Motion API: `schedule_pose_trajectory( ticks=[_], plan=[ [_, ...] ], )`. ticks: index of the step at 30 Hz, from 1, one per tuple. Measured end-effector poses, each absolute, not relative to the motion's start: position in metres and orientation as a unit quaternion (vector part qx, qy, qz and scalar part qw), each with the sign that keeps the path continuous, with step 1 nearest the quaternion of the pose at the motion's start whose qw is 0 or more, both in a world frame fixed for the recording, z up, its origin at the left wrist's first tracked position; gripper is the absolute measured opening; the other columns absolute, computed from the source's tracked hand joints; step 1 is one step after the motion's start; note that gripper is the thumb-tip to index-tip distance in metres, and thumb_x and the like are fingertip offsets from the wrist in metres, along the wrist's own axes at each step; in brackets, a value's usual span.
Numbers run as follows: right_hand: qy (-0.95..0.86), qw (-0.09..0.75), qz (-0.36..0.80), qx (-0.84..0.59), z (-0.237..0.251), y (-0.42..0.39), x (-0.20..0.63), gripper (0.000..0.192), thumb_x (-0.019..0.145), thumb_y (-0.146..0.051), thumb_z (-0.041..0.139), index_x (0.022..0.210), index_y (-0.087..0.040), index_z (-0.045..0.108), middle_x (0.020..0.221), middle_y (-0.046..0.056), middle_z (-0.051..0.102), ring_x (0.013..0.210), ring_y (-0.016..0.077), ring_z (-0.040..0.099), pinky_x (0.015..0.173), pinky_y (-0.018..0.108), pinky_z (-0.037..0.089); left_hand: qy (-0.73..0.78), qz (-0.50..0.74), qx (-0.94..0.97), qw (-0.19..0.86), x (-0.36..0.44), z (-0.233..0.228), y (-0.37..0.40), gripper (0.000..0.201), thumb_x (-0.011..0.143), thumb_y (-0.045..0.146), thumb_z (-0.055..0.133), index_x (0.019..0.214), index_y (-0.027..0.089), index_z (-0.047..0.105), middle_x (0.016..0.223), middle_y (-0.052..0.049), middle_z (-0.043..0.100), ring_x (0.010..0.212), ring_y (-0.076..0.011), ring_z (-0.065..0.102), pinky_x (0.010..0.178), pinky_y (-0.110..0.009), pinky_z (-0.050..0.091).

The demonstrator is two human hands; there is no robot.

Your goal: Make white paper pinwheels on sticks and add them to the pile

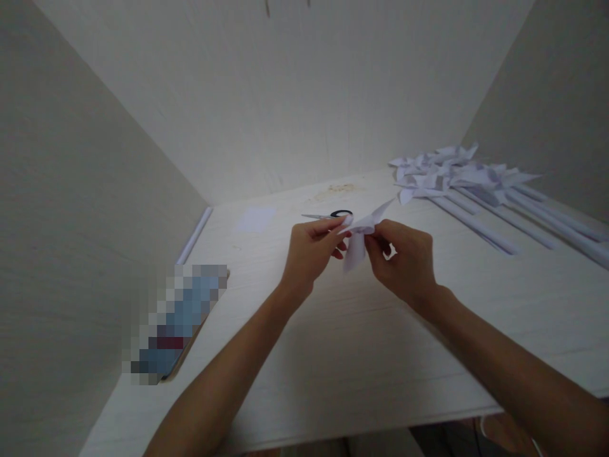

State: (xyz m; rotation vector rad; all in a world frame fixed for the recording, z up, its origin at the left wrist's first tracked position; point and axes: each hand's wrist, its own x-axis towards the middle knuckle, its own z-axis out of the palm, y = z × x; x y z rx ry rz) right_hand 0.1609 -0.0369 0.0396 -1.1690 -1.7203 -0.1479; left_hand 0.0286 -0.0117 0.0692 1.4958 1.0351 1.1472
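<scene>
Scissors (328,216) on white table (361,355) behind; small paper square (257,219) left of them; finished paper pinwheels (457,174) far right; blurred flat object (176,320) left.

Head-worn camera, looking forward and down over a white desk (333,355).

The single view sits close above the person's forearms, which enter from the bottom edge, and faces the back panel (295,95) of a three-sided enclosure; side walls close the frame left and right, the desk's near edge runs along the bottom, and there is no second view to overlap.
</scene>
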Motion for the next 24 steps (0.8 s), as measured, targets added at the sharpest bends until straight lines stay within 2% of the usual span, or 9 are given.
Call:
schedule_pose_trajectory(
  ticks=[3,6,13,20,24],
  plan=[
    [-0.71,0.511,-0.047,-0.482,0.0398,-0.0369,0.16,0.018,0.072,-0.015,0.045,0.055,-0.019,0.044,0.048,-0.003,0.044,0.045,0.0085,0.038,0.046,0.023,0.029,0.446,0.463,0.573,0.509,0.0279,0.0726,-0.0124,0.022,0.067,0.031,0.058,0.071,0.012,0.068,0.061,-0.003,0.062,0.048,-0.0065,0.049,0.041,-0.017,0.039],
    [-0.701,0.518,-0.013,-0.489,0.0388,-0.0369,0.1586,0.02,0.071,-0.014,0.048,0.052,-0.018,0.042,0.047,-0.004,0.042,0.044,0.0077,0.036,0.045,0.022,0.028,0.46,0.463,0.555,0.516,0.0266,0.0739,-0.0126,0.019,0.065,0.029,0.06,0.073,0.013,0.068,0.059,-0.002,0.062,0.047,-0.0061,0.049,0.041,-0.017,0.038],
    [-0.64,0.555,0.219,-0.484,0.0359,-0.0349,0.1537,0.014,0.069,-0.014,0.049,0.055,-0.016,0.05,0.047,-0.004,0.047,0.043,0.0067,0.04,0.042,0.02,0.029,0.479,0.448,0.567,0.498,0.0253,0.0736,-0.0134,0.014,0.066,0.024,0.059,0.068,0.012,0.066,0.057,-0.001,0.061,0.048,-0.0067,0.052,0.043,-0.017,0.039],
    [-0.643,0.542,0.161,-0.516,0.0373,-0.0371,0.1523,0.013,0.067,-0.015,0.05,0.054,-0.014,0.053,0.046,-0.003,0.047,0.042,0.0065,0.038,0.042,0.02,0.028,0.49,0.461,0.549,0.496,0.0304,0.0663,-0.0125,0.012,0.066,0.02,0.058,0.069,0.012,0.067,0.058,-0.002,0.062,0.047,-0.0063,0.052,0.044,-0.018,0.041],
    [-0.617,0.544,0.276,-0.498,0.038,-0.0342,0.1535,0.016,0.067,-0.016,0.048,0.051,-0.015,0.051,0.043,-0.003,0.047,0.039,0.0066,0.039,0.039,0.019,0.029,0.479,0.467,0.548,0.503,0.0311,0.0659,-0.0122,0.011,0.065,0.02,0.06,0.068,0.012,0.067,0.056,-0.001,0.061,0.047,-0.0067,0.051,0.045,-0.018,0.042]
  ],
)
